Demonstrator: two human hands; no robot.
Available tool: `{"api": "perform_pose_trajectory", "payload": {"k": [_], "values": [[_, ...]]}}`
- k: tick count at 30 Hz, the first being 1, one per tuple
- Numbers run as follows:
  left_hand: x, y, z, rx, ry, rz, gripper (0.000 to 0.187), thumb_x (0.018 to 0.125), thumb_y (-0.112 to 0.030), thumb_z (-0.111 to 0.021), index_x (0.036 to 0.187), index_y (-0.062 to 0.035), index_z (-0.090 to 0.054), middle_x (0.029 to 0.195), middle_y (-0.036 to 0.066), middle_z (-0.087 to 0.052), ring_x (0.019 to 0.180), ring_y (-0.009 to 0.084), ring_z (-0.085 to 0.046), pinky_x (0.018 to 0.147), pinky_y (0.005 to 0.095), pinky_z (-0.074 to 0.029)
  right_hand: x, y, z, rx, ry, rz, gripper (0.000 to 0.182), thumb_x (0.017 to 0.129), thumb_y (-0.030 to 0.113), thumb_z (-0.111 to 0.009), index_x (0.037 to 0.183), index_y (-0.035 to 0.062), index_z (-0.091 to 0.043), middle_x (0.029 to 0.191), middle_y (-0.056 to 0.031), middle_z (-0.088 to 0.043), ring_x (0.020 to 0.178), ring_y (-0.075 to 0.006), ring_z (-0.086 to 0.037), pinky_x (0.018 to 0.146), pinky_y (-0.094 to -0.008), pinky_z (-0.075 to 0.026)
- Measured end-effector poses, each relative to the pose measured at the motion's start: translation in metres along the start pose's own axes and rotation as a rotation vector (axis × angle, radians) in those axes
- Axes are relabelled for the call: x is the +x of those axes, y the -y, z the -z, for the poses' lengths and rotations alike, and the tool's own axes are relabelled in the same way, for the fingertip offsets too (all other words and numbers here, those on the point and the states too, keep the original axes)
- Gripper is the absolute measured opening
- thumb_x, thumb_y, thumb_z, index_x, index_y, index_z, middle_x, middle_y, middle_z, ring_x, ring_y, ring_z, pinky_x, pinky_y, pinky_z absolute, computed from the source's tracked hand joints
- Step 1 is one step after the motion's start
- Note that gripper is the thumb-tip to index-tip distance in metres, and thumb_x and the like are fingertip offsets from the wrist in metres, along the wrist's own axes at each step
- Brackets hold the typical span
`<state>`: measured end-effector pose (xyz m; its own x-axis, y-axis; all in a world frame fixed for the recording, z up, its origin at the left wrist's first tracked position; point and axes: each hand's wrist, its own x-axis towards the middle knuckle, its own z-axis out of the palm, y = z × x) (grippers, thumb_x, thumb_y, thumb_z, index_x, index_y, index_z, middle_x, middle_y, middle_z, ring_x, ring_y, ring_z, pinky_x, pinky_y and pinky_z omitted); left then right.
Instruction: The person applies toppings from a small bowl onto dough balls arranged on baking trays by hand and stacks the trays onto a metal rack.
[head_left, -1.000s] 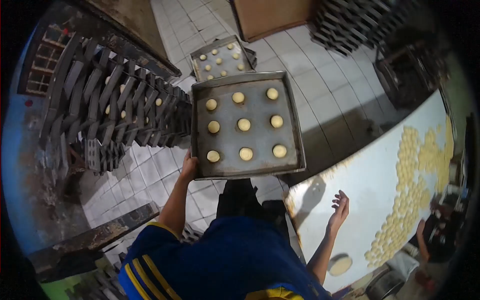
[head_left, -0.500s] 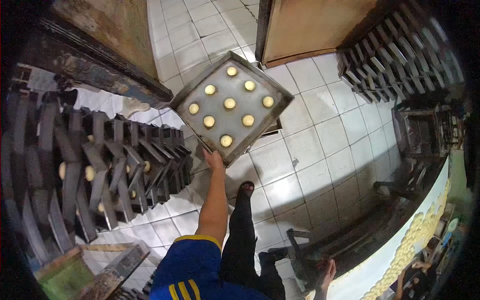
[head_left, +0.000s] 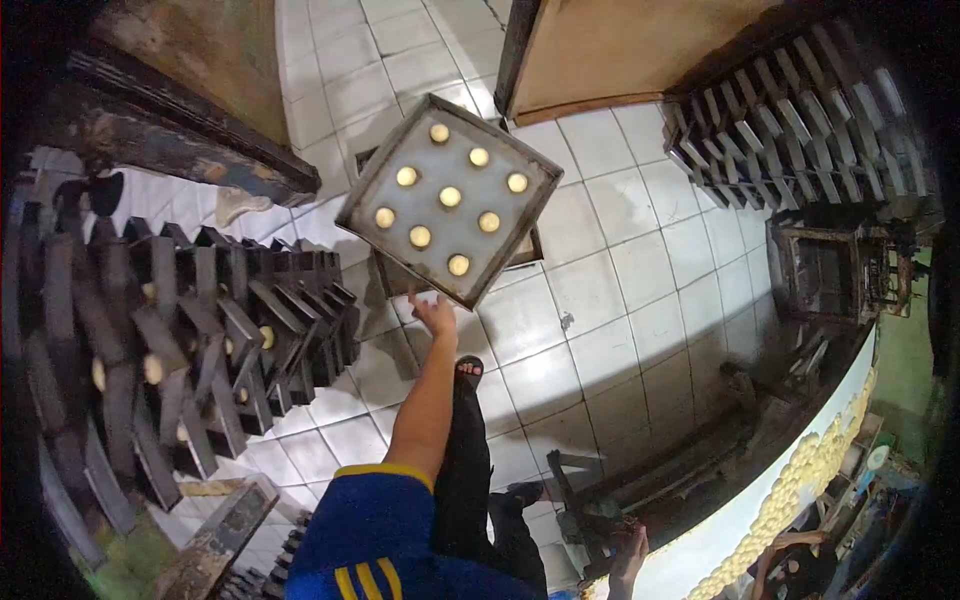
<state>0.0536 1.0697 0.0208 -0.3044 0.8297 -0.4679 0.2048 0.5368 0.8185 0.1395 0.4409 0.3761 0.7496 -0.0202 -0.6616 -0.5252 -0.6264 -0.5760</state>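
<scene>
Single head-worn view, facing forward and steeply down, wearer's sleeve [head_left: 362, 525] close below, tiled floor [head_left: 640, 335] farther off

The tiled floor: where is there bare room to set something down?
Bare tiles lie between the baking tray of dough balls and the stacked trays at picture right; another patch runs between the two brown panels beyond. Crowded: picture left, with another tray stack, and dark clutter beside the white worktable.

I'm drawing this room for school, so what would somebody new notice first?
Probably the square grey metal tray in the upper middle, with nine round pale-yellow balls in neat rows, near the person's bare left hand. Then perhaps the stacked dark metal trays at the left, and the crowded pale-yellow pieces on the white table at lower right.
</scene>
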Motion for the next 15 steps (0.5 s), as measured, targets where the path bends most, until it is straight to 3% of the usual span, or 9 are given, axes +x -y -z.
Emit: {"api": "perform_pose_trajectory", "payload": {"k": [1, 2, 5, 6, 7, 8, 9, 12, 15], "values": [[-0.016, -0.01, 0.037, -0.016, 0.004, 0.0, 0.094, 0.087, 0.006, -0.07, 0.168, -0.0136, -0.027, 0.141, 0.017, -0.056, 0.122, 0.0286, -0.06, 0.103, 0.0458, -0.052, -0.008, 0.016, -0.015, 0.158, -0.131, -0.05, 0.048, 0.116, 0.046, -0.054, 0.133, 0.0042, -0.069, 0.116, -0.0115, -0.074, 0.101, -0.027, -0.071, 0.09, -0.0396, -0.058], [0.006, 0.055, 0.073, -0.243, 0.042, 0.012, 0.088, 0.089, -0.004, -0.072, 0.167, -0.0174, -0.032, 0.13, 0.015, -0.06, 0.11, 0.0286, -0.063, 0.096, 0.0433, -0.055, -0.01, 0.009, -0.015, 0.171, -0.103, -0.043, 0.048, 0.116, 0.046, -0.054, 0.133, 0.0042, -0.069, 0.116, -0.0115, -0.074, 0.101, -0.027, -0.071, 0.09, -0.0396, -0.058], [-0.04, 0.011, 0.265, -0.456, -0.101, 0.407, 0.073, 0.102, -0.033, -0.071, 0.165, -0.0207, -0.037, 0.145, 0.01, -0.055, 0.126, 0.0269, -0.059, 0.099, 0.0511, -0.054, 0.0, -0.017, -0.008, -0.046, -0.067, 0.424, 0.056, 0.115, 0.05, -0.052, 0.134, 0.0, -0.068, 0.114, -0.0106, -0.074, 0.098, -0.0281, -0.072, 0.091, -0.0396, -0.058], [-0.025, 0.023, 0.355, -0.673, 0.003, 0.451, 0.065, 0.105, -0.041, -0.066, 0.161, -0.02, -0.042, 0.148, 0.009, -0.051, 0.13, 0.0283, -0.056, 0.102, 0.0536, -0.051, 0.014, 0.005, -0.008, 0.049, 0.077, 0.17, 0.058, 0.114, 0.053, -0.051, 0.138, 0.0016, -0.066, 0.117, -0.0087, -0.072, 0.103, -0.0259, -0.069, 0.092, -0.0397, -0.056], [-0.033, -0.013, 0.419, -0.648, -0.135, 0.278, 0.06, 0.107, -0.043, -0.062, 0.158, -0.0162, -0.045, 0.149, 0.01, -0.052, 0.13, 0.0278, -0.056, 0.106, 0.0518, -0.049, 0.029, 0.026, -0.007, 0.114, 0.192, -0.096, 0.06, 0.114, 0.055, -0.051, 0.141, 0.0032, -0.065, 0.12, -0.0067, -0.07, 0.108, -0.0237, -0.066, 0.093, -0.0397, -0.054], [-0.055, -0.043, 0.486, -0.619, -0.291, 0.117, 0.058, 0.109, -0.045, -0.057, 0.156, -0.0125, -0.048, 0.15, 0.01, -0.053, 0.129, 0.0273, -0.057, 0.109, 0.05, -0.048, 0.033, 0.009, 0.008, -0.026, 0.57, 0.556, 0.109, 0.093, 0.087, -0.057, 0.168, 0.009, -0.039, 0.166, -0.0198, -0.05, 0.14, -0.0433, -0.058, 0.114, -0.0645, -0.048], [-0.048, -0.048, 0.557, -0.567, -0.539, -0.206, 0.054, 0.113, -0.043, -0.053, 0.15, -0.0036, -0.051, 0.145, 0.01, -0.057, 0.128, 0.0262, -0.058, 0.113, 0.045, -0.046, 0.039, 0.029, -0.009, -0.033, 0.663, 0.602, 0.109, 0.093, 0.087, -0.057, 0.168, 0.009, -0.039, 0.166, -0.0198, -0.05, 0.14, -0.0433, -0.058, 0.114, -0.0645, -0.048], [-0.092, -0.197, 0.739, -0.704, -0.919, -0.535, 0.056, 0.115, -0.04, -0.049, 0.152, 0.001, -0.048, 0.146, 0.018, -0.058, 0.132, 0.0333, -0.058, 0.116, 0.0472, -0.046, 0.035, 0.097, -0.045, 0.141, 0.343, 0.159, 0.082, 0.104, 0.07, -0.059, 0.15, 0.0022, -0.059, 0.142, -0.0198, -0.068, 0.12, -0.0343, -0.067, 0.101, -0.0544, -0.054], [-0.179, -0.378, 0.834, -0.899, -0.935, -0.821, 0.06, 0.111, -0.042, -0.054, 0.156, -0.0039, -0.042, 0.142, 0.023, -0.061, 0.125, 0.0329, -0.064, 0.106, 0.0476, -0.055, 0.098, 0.113, -0.065, 0.106, 0.475, 0.418, 0.067, 0.111, 0.063, -0.05, 0.143, 0.0066, -0.066, 0.14, -0.0154, -0.069, 0.113, -0.0294, -0.067, 0.095, -0.051, -0.054]]}}
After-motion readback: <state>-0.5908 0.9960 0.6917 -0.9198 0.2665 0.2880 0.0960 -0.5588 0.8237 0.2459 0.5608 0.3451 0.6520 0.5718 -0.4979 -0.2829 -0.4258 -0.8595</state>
